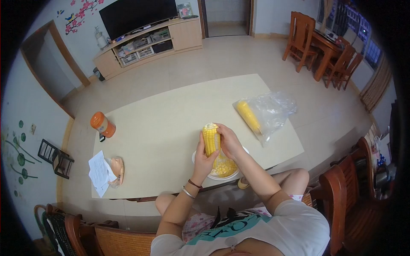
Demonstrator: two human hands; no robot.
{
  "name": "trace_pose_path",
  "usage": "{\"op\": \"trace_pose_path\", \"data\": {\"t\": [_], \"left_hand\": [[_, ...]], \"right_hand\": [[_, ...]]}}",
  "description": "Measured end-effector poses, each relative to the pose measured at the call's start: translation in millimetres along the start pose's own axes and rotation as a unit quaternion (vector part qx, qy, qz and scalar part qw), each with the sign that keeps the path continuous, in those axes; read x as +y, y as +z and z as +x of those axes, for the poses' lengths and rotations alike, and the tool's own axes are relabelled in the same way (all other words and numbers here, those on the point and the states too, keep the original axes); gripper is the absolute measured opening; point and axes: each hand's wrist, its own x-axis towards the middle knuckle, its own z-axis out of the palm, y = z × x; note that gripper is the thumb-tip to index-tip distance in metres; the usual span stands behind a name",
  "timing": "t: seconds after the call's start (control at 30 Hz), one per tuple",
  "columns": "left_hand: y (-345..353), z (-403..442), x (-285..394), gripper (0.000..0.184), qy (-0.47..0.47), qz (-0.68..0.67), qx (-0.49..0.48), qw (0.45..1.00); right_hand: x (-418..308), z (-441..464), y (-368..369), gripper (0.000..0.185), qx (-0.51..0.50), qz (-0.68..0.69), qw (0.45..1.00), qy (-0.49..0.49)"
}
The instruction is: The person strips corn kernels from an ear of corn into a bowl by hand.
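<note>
An ear of yellow corn (pixel 210 140) stands nearly upright between my hands, with a stripped strip along its right side. Wrapped round its lower left side is my left hand (pixel 203 158), closed on the cob. My right hand (pixel 228 143) is closed against the upper right side of the same ear, its thumb and fingers on the kernels. Below the hands, a white bowl (pixel 235 174) at the table's near edge holds loose yellow kernels (pixel 224 168). Another ear of corn (pixel 248 116) lies in a clear plastic bag (pixel 273 112) to the right.
The pale table (pixel 162 128) also bears an orange canister (pixel 103 124) with a dark device beside it, papers (pixel 99 174) and a bag (pixel 116 172) at the left. Wooden chairs (pixel 337 196) stand at the near right. A television cabinet (pixel 149 45) is farther off.
</note>
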Motion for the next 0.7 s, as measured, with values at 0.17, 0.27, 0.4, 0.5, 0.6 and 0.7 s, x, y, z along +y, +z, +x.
{"op": "trace_pose_path", "data": {"t": [0.17,0.27,0.4,0.5,0.6,0.7], "left_hand": [[0.7,-0.3,0.2,0.085,0.008,0.004,0.002,1.000],[-0.1,-0.1,-1.7,0.085,0.005,0.006,-0.002,1.000],[0.0,-1.7,-2.6,0.086,0.005,0.000,-0.001,1.000],[-0.4,-2.1,0.1,0.086,0.003,0.022,-0.012,1.000],[-1.8,-1.9,3.3,0.084,0.004,0.056,-0.030,0.998],[-3.0,0.1,2.0,0.084,0.023,0.071,-0.033,0.997]], "right_hand": [[-3.0,-0.6,1.2,0.035,-0.011,0.012,1.000,0.002],[0.0,0.9,0.1,0.037,-0.003,0.020,1.000,-0.005],[1.4,6.0,-3.1,0.034,-0.010,0.030,0.999,0.010],[-3.9,7.4,0.1,0.031,-0.006,0.026,0.999,0.024],[-6.7,7.5,5.2,0.030,0.006,0.000,1.000,0.018],[-8.5,8.2,6.3,0.032,0.011,0.001,1.000,0.006]]}}
